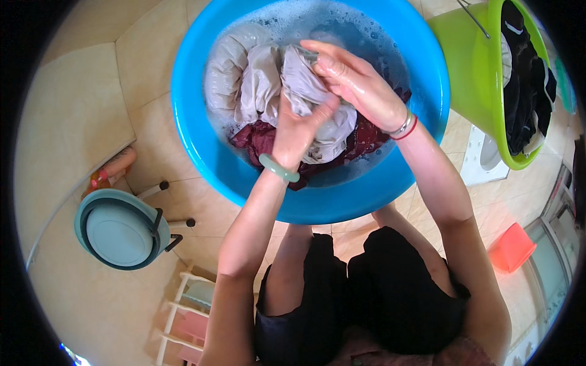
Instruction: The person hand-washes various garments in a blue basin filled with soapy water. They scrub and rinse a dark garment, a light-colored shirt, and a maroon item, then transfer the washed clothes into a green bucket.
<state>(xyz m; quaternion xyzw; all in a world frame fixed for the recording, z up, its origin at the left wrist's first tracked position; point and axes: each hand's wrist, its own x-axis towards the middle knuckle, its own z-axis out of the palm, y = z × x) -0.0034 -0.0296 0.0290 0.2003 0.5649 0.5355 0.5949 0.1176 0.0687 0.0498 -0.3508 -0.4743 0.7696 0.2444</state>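
Observation:
A wet, pale lilac-grey garment (302, 79) lies bunched in a large blue basin (189, 134) of sudsy water. My left hand (299, 125), with a pale green bangle at its wrist, is closed round the near part of this cloth, its fingers partly hidden by the folds. To the right, my right hand (360, 82) pinches the garment's upper edge near a small grey patch (310, 56); a silver bracelet and a red cord circle that wrist. Dark red cloth (256, 141) soaks beneath the pale folds, and white foam floats at the basin's far side.
A lime-green bucket (470, 67) holding black and white clothes stands tilted at the right. A white floor fixture (482, 158) and a coral-red container (511, 249) are nearby. At the left are grey-green basins (119, 235) and a white rack (174, 311).

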